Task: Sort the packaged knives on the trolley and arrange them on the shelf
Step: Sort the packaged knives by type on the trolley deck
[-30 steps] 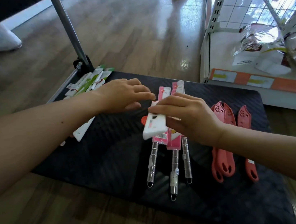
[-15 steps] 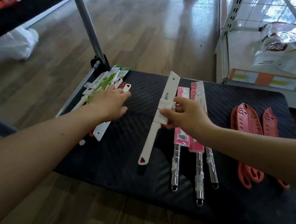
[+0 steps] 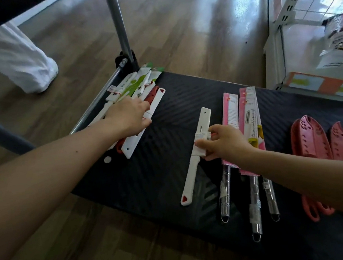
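While the left hand (image 3: 128,117) rests loose fingers (image 3: 144,106) on the pile (image 3: 136,86), the right hand (image 3: 228,143) pinches a knife (image 3: 190,175) mid-length.

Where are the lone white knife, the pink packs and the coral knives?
lone white knife (image 3: 191,175), head view, on its handle
pink packs (image 3: 230,109), head view, leftmost card
coral knives (image 3: 309,140), head view, larger blade cover

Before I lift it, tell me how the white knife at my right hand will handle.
The white knife is probably stiff: it lies straight from sheath to handle. It looks light: slim, and the right hand pinches it with fingertips alone. Flat-sided, it should slide on the trolley deck rather than roll.
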Motion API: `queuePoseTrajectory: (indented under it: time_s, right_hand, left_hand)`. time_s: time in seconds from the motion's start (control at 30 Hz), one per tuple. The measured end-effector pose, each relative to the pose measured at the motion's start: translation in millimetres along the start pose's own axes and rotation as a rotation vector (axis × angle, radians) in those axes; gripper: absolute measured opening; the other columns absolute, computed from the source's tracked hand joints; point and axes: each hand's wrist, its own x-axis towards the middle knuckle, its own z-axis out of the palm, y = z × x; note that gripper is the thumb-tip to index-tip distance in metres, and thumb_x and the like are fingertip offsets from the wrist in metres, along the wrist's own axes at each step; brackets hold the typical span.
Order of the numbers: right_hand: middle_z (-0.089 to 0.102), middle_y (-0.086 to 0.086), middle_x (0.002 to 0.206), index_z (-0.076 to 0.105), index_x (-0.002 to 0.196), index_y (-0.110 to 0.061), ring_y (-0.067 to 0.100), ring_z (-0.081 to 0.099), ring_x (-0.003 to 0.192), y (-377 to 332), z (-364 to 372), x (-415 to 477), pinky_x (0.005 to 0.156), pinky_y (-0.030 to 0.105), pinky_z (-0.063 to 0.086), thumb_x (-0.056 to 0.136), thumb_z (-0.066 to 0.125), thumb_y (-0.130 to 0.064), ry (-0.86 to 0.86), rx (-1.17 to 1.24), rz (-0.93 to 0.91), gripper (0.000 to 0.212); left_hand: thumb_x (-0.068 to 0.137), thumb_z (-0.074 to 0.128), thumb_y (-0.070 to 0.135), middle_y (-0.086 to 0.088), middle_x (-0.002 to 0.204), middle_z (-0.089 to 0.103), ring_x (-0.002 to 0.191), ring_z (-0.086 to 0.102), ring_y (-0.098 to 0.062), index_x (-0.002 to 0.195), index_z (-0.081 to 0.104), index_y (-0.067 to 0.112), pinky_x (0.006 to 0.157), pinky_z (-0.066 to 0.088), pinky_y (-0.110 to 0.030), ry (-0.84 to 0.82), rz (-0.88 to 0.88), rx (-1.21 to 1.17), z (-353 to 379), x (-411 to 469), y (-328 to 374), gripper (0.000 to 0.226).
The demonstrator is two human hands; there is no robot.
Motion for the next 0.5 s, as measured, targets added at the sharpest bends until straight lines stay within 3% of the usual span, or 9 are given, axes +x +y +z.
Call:
queuePoseTrajectory:
  time_s: [0.2,0.4,0.5]
  right_hand:
    - [0.065,0.000,0.089,0.053,0.109,-0.016,0.006,0.064,0.057,2.2,-0.9,0.4,0.047,0.012,0.050,0.081,0.070,-0.023,0.005,-0.271,-0.056,0.034]
    - [0.062,0.000,0.098,0.051,0.117,-0.013,0.009,0.060,0.072,1.1,-4.2,-0.7,0.062,0.019,0.051,0.082,0.066,-0.032,0.003,-0.500,-0.149,0.043]
    - [0.059,-0.001,0.094,0.054,0.112,-0.011,0.008,0.057,0.069,1.4,-5.0,-1.4,0.059,0.019,0.049,0.083,0.066,-0.034,0.006,-0.587,-0.161,0.039]
  left_hand:
    - [0.087,0.056,0.046,-0.006,0.128,0.047,0.119,0.040,-0.028,0.125,0.047,0.014,0.088,0.044,-0.040,-0.010,-0.037,0.111,3.3,7.9,10.0,0.050]
    - [0.087,0.056,0.044,-0.011,0.124,0.052,0.119,0.039,-0.028,0.124,0.044,0.014,0.084,0.043,-0.038,-0.017,-0.068,0.110,5.1,14.5,12.1,0.049]
    - [0.087,0.056,0.046,-0.011,0.125,0.053,0.121,0.037,-0.029,0.126,0.043,0.016,0.087,0.041,-0.038,-0.018,-0.091,0.103,6.9,17.5,11.8,0.051]
